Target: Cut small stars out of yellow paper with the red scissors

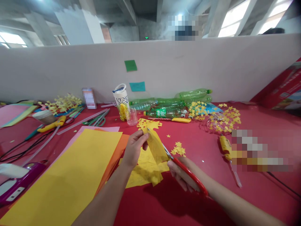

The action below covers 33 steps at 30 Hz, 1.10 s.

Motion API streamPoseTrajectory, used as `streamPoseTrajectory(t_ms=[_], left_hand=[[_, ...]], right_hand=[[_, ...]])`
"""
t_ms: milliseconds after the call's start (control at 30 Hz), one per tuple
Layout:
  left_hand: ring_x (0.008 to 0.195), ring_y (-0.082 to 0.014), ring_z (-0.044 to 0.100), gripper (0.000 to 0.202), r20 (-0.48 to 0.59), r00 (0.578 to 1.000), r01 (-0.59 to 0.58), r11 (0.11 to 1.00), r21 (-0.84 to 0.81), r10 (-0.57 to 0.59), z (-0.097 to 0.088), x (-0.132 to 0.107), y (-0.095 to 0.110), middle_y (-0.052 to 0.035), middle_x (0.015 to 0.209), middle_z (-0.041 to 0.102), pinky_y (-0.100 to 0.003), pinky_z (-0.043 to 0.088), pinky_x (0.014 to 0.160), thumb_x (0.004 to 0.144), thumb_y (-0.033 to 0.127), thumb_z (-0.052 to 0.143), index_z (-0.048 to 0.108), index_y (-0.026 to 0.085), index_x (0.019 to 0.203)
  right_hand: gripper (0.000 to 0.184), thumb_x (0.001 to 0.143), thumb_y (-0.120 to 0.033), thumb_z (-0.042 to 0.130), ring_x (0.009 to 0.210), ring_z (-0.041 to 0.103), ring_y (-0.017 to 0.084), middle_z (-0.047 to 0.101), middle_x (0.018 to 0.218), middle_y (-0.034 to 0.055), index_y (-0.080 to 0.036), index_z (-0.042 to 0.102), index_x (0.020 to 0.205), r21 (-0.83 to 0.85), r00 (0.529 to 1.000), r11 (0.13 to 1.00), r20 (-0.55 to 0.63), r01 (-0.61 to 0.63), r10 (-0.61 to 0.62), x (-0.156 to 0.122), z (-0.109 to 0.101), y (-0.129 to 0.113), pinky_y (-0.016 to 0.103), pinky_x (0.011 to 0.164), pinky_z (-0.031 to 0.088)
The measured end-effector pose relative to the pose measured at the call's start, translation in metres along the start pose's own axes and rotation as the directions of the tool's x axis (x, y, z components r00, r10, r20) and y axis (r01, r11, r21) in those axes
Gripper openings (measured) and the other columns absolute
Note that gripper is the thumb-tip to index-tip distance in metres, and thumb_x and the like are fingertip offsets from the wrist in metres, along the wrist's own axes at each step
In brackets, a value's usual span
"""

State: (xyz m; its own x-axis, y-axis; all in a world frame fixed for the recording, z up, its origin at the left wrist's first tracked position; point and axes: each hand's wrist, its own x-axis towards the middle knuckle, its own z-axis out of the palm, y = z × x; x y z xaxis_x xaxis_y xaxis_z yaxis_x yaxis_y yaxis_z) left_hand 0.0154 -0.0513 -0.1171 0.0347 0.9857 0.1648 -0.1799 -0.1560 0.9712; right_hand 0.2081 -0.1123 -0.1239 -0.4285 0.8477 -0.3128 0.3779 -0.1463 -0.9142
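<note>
Between the thumb and fingers of my left hand [136,147] is a folded piece of yellow paper [157,149], held up over the table. My right hand [182,172] grips red-handled scissors [190,174], whose blades run along the paper's right edge with the tip showing near my left thumb. More yellow paper [144,174], creased and loose, lies beneath both hands. Just right of the blades sits a small pile of yellow paper stars [178,149], with a single star [168,136] beyond it. Cut yellow scraps [149,123] lie behind my left hand.
Yellow sheets [70,169] over orange and pink ones spread at left. Several green bottles [164,112] line the partition, with a yellow-handled cutter [181,120] in front. Glue guns [225,147] with cords rest on both sides. Green-handled scissors [97,119] and a power strip [23,179] are at left.
</note>
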Motion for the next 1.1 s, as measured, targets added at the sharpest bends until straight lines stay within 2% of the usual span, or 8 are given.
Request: streamPoseTrajectory(t_ms=[233,433,567,767,933,1100], left_hand=[[0.052,-0.0075,0.043,0.019,-0.015,1.000,0.023,0.997,-0.073,-0.024,-0.004,0.002,-0.002,0.0038,0.056,0.047,-0.019,0.034,0.049,0.074,0.025,0.065,0.058,0.015,0.059],[0.058,-0.0108,0.053,0.010,-0.019,0.995,0.097,0.984,-0.153,-0.101,-0.004,0.002,0.005,0.0034,0.064,0.058,-0.022,0.042,0.058,0.074,0.028,0.066,0.063,0.018,0.073],[0.062,-0.0103,0.054,0.010,-0.037,0.997,0.065,0.996,-0.067,-0.068,-0.006,0.004,0.010,0.0035,0.068,0.060,-0.020,0.042,0.061,0.074,0.028,0.066,0.063,0.019,0.076],[0.053,-0.0069,0.042,0.012,-0.019,1.000,0.006,0.991,0.137,-0.003,-0.008,0.006,0.011,0.0050,0.060,0.049,-0.017,0.034,0.050,0.080,0.028,0.060,0.059,0.019,0.072],[0.057,-0.0079,0.044,0.011,0.014,0.999,-0.039,0.983,0.178,0.037,-0.010,0.006,0.009,0.0035,0.064,0.050,-0.018,0.035,0.053,0.080,0.028,0.061,0.060,0.018,0.075],[0.057,-0.0090,0.044,0.013,0.032,0.999,-0.047,0.975,0.217,0.041,-0.013,0.006,0.008,0.0029,0.064,0.051,-0.020,0.035,0.053,0.079,0.030,0.061,0.061,0.019,0.073]], right_hand=[[0.047,0.084,-0.063,0.044,0.022,0.029,0.004,0.042,0.031,-0.0091,-0.021,0.044,0.062,0.014,0.999,0.999,-0.028,-0.040,0.041,0.003,0.001,0.001,0.014,0.025,0.026],[0.044,0.084,-0.059,0.049,0.021,0.027,0.004,0.037,0.028,-0.0112,-0.021,0.043,0.062,0.002,0.997,0.998,-0.042,-0.057,0.057,0.000,-0.004,-0.008,0.014,0.025,0.022],[0.043,0.083,-0.057,0.052,0.021,0.030,0.005,0.039,0.028,-0.0110,-0.020,0.043,0.062,-0.001,0.999,0.999,-0.008,-0.053,0.053,0.002,-0.009,-0.011,0.015,0.026,0.025],[0.040,0.083,-0.054,0.053,0.026,0.034,0.006,0.042,0.033,-0.0091,-0.020,0.046,0.064,-0.075,0.999,0.997,-0.023,-0.034,0.033,0.002,-0.013,-0.007,0.015,0.029,0.027],[0.039,0.084,-0.053,0.052,0.028,0.036,0.006,0.042,0.034,-0.0087,-0.019,0.047,0.067,-0.109,1.000,0.994,-0.006,-0.011,0.010,0.003,-0.016,-0.003,0.015,0.031,0.027],[0.039,0.084,-0.053,0.054,0.029,0.037,0.006,0.042,0.036,-0.0083,-0.018,0.049,0.067,-0.082,0.999,0.997,-0.050,-0.004,0.000,0.005,-0.019,0.004,0.014,0.030,0.027]])
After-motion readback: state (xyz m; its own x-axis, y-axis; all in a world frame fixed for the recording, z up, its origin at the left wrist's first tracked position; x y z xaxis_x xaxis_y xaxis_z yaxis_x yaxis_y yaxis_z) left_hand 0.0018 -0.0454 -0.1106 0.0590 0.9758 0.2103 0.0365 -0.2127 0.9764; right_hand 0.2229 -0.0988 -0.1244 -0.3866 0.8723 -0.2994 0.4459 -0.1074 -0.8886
